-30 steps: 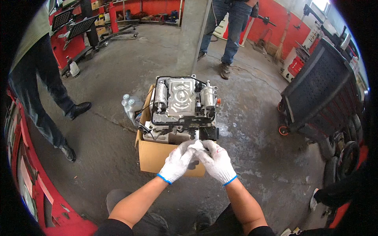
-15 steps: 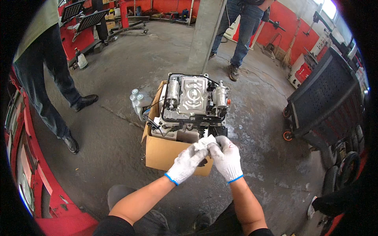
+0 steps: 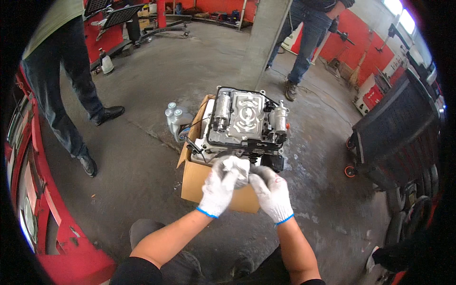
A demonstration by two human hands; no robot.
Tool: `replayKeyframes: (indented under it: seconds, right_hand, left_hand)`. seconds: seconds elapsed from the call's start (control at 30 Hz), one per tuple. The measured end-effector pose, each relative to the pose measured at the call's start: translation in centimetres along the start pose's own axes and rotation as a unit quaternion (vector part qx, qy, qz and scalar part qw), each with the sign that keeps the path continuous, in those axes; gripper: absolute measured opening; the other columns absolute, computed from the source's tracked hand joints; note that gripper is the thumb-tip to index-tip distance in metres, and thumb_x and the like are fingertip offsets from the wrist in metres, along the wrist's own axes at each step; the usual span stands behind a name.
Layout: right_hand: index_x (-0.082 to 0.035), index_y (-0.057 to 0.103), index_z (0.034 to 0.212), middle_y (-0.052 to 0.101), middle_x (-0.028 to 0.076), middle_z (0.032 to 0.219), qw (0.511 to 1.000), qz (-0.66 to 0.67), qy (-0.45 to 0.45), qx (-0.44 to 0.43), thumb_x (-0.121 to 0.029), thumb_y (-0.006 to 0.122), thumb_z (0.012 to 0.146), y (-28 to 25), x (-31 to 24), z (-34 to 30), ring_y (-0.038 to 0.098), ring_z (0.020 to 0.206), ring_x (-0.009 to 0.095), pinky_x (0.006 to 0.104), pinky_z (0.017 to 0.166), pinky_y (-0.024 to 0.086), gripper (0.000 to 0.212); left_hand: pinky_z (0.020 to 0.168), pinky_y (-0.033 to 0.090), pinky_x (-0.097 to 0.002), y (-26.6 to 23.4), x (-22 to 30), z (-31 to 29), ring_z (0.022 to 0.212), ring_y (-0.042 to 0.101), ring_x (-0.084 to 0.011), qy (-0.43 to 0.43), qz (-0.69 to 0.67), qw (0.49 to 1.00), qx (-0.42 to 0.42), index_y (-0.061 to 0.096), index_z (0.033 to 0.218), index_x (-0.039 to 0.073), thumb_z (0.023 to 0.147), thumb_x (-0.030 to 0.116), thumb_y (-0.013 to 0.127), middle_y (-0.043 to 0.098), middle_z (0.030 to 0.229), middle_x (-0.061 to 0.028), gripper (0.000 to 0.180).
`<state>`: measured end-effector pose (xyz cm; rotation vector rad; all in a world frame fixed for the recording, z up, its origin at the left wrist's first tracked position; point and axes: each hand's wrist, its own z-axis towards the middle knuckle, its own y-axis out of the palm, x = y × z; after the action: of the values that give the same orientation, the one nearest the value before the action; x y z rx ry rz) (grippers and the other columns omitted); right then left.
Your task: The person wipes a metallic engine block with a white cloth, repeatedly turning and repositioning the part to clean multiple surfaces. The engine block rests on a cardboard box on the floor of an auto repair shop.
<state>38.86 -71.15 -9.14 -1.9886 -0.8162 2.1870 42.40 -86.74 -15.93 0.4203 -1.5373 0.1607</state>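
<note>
Both my hands wear white knitted gloves with blue cuffs, the palms and fingers smudged grey. My left hand (image 3: 218, 187) is closed on a crumpled white wipe (image 3: 237, 166). Right beside it, my right hand (image 3: 271, 190) has its thumb and fingers pinched together at the wipe's edge; what they hold is hidden. Just beyond my hands, a silver and black transmission control unit (image 3: 247, 116) rests on top of an open cardboard box (image 3: 194, 185). It has a flat embossed plate between two metal cylinders. My hands cover part of its near edge.
Several grey bottles (image 3: 176, 121) stand left of the box. One person (image 3: 71, 95) stands at the left, another (image 3: 304, 42) behind a metal post (image 3: 263, 52). A black wheeled cart (image 3: 394, 128) is at the right, a red metal frame (image 3: 61, 228) at the lower left.
My left hand has turned and risen slightly, bringing the white wipe a little to the left. My right hand has shifted slightly, its fingers now at the wipe's edge. The view has swung left.
</note>
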Motion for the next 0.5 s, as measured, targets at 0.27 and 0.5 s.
replayKeyframes:
  seconds: [0.27,0.5]
  right_hand:
    - [-0.004,0.063,0.120,0.066,0.006,0.083,0.879,0.397,0.169,0.204,-0.050,0.046,0.107,-4.5,2.4,2.6,0.057,0.065,0.010,0.0268,0.057,0.047,0.051]
    - [0.000,0.060,0.130,0.065,0.005,0.095,0.929,0.346,0.068,0.111,-0.013,0.053,0.095,-4.2,0.5,2.4,0.052,0.069,0.009,0.0240,0.060,0.044,0.038]
  left_hand:
    - [0.087,0.054,-0.0310,-9.5,2.7,6.9,0.098,0.066,-0.0166,0.100,0.095,0.963,0.231,0.064,0.123,0.001,0.099,0.011,0.056,0.070,0.110,-0.0088,0.028]
    - [0.090,0.053,-0.0334,-10.0,2.7,7.6,0.101,0.068,-0.0203,0.062,0.145,0.967,0.202,0.063,0.126,-0.003,0.098,0.022,0.061,0.072,0.112,-0.0128,0.038]
